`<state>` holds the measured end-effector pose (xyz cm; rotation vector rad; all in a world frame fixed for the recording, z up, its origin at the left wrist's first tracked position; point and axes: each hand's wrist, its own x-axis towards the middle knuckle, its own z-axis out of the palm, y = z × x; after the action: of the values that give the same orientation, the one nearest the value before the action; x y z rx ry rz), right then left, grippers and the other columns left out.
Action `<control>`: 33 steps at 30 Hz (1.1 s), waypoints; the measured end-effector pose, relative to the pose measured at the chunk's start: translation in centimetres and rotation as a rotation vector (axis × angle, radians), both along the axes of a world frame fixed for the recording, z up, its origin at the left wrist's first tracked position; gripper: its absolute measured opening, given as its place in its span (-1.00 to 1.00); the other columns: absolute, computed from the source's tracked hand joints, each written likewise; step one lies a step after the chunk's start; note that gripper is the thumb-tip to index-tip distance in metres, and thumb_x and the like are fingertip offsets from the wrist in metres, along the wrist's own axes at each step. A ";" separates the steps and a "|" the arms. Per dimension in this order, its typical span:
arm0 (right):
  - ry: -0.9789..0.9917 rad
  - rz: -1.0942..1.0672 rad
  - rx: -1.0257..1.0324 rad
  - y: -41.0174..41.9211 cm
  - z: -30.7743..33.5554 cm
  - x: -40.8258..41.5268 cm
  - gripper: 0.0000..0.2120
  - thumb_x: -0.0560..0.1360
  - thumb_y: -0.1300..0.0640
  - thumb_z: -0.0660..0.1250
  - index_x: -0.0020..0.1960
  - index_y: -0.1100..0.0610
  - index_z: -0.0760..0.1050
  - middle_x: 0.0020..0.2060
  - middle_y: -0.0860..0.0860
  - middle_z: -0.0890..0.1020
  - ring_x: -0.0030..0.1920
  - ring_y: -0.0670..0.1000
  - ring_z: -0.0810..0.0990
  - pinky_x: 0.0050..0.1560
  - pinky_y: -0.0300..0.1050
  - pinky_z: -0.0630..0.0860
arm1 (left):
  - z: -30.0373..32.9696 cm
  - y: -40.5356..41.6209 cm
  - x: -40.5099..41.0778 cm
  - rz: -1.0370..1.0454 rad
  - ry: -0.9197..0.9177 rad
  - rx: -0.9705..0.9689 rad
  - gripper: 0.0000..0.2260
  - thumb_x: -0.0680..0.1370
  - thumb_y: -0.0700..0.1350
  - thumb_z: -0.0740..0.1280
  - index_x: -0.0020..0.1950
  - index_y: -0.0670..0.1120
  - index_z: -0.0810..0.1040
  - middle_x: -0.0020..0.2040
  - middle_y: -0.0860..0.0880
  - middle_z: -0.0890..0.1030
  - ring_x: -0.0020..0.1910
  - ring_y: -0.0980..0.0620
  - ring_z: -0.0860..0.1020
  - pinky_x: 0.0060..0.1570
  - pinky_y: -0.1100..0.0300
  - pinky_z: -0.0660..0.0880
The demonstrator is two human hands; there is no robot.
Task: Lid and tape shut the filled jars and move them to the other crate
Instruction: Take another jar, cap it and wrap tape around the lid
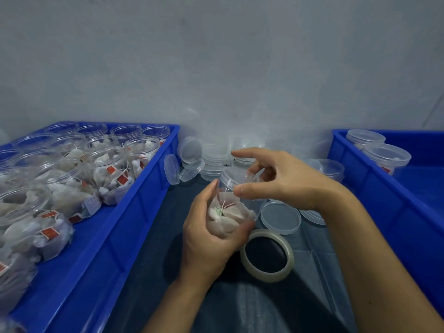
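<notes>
Head view: left hand (pixel 211 234) grips the filled jar (pixel 230 207), tilted, lidded top pointing away; right hand (pixel 283 179) pinches its lid (pixel 234 176).

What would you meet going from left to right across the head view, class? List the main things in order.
Left blue crate of open filled jars → loose lid pile → jar held in the left hand → right hand on its lid → right blue crate with lidded jars.

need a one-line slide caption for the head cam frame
Left hand grips a filled jar while right hand seats its lid, tape roll beside it.
</notes>
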<state>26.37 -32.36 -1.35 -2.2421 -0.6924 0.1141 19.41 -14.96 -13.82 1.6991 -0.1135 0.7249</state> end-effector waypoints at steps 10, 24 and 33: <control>-0.052 -0.020 -0.071 0.7 -0.6 0.2 -0.28 0.32 -0.49 0.40 0.45 -0.52 0.29 0.11 -0.29 0.55 0.07 -0.23 0.58 0.20 -0.09 0.53 | -0.2 0.3 0.4 0.007 0.036 0.008 -0.22 0.33 0.24 0.63 0.49 0.21 0.41 0.32 0.26 0.59 0.29 0.21 0.60 0.16 0.21 0.62; -0.328 -0.149 0.202 0.3 -1.6 -2.7 -0.79 0.62 0.10 0.39 0.22 -0.04 0.70 0.06 -0.25 0.73 0.12 -0.26 0.66 0.22 -0.21 0.57 | -0.6 1.3 1.6 0.100 0.191 -0.035 -0.33 0.41 0.27 0.58 0.44 0.25 0.38 0.21 0.43 0.57 0.20 0.41 0.56 0.07 0.40 0.47; -0.281 -0.023 -0.470 -1.6 -9.5 -7.6 -0.60 0.41 -0.44 0.26 -0.04 -0.14 0.44 -0.11 -0.21 0.47 -0.02 -0.11 0.39 0.10 -0.11 0.39 | -0.6 1.0 1.3 0.158 0.238 0.062 -0.32 0.43 0.09 0.62 0.46 0.15 0.37 0.26 0.28 0.56 0.21 0.30 0.56 0.17 0.26 0.50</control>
<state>18.78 -33.96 -10.85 -2.7501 -0.8566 -0.0585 20.74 -13.95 -14.47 1.8552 0.1681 0.6340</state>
